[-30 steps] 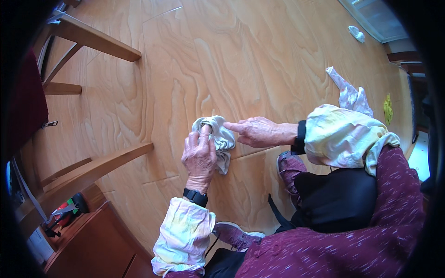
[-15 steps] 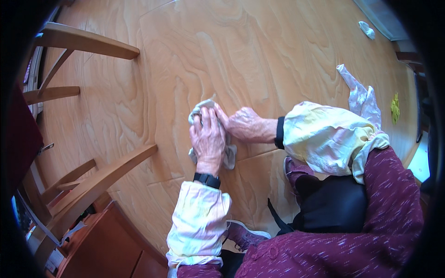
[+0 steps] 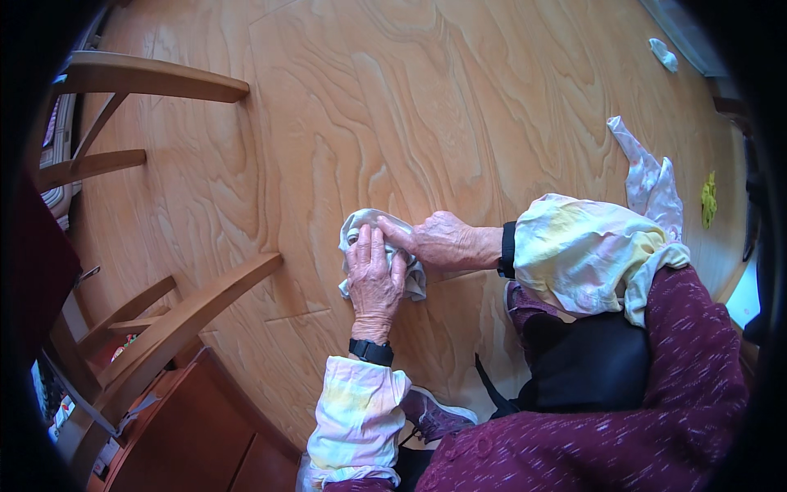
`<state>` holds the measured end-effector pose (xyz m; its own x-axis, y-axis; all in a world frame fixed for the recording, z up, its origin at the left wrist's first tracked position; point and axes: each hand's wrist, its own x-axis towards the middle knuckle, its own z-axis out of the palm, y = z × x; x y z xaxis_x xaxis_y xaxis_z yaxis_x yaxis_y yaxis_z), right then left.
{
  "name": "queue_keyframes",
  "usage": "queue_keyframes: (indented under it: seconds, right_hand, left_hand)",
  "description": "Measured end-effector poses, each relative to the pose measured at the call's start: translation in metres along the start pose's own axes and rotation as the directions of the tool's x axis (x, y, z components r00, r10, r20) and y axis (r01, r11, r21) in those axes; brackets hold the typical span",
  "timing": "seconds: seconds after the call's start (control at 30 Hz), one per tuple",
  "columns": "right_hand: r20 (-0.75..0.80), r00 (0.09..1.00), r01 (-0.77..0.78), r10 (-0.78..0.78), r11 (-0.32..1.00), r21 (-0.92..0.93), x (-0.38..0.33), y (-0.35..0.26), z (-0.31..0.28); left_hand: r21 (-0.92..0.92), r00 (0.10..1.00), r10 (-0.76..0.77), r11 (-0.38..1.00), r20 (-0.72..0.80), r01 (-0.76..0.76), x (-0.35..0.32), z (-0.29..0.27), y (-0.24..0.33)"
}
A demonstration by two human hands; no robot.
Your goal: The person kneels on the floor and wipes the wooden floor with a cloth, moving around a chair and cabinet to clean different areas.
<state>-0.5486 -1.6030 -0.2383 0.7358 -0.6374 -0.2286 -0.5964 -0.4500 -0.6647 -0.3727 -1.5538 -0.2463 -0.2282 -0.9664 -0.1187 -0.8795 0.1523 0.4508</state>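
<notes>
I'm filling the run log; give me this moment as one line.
left hand: flat on pale cloth | right hand: fingers on cloth's top | cloth: bunched on wooden table | nearby: wooden chairs at left

Pale wooden table [image 3: 459, 98], two wooden chairs [image 3: 147, 78] at its left edge, crumpled white cloth [image 3: 652, 176] at right, small yellow-green scrap [image 3: 709, 199] beside it, possibly tissue [image 3: 664, 55] far off.

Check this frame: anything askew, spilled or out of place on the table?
Nothing spilled or damaged. Both hands, left hand and right hand, press a pale cloth flat on the wooden table. Loose bits lie far right: a white scrap, a yellow-green piece.
</notes>
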Motion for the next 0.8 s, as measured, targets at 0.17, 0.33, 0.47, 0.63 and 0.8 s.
queue_keyframes:
  seconds: [0.17,0.33,0.47,0.63,0.8]
  right_hand:
    - [0.038,0.999,-0.009,0.012,0.998,-0.063,-0.003,-0.004,0.003]
    - [0.039,0.986,-0.154,0.159,0.982,-0.114,0.007,-0.011,0.005]
    - [-0.047,0.977,-0.206,0.206,0.979,-0.001,0.038,0.005,-0.005]
    - [0.072,0.974,-0.214,0.215,0.977,-0.024,0.025,0.002,-0.008]
    - [0.074,0.98,-0.184,0.182,0.983,0.019,0.01,-0.007,-0.007]
  left_hand:
    - [0.002,0.998,-0.024,1.0,-0.051,0.024,-0.003,0.0,0.009]
    - [0.165,0.999,0.001,0.986,-0.036,0.005,0.017,0.004,0.011]
    - [0.249,0.998,0.031,0.968,-0.05,-0.018,0.052,0.003,-0.002]
    - [0.197,0.999,0.037,0.98,-0.001,-0.036,0.028,-0.001,0.004]
    - [0.313,0.999,0.027,0.949,0.027,-0.034,0.018,0.005,0.011]
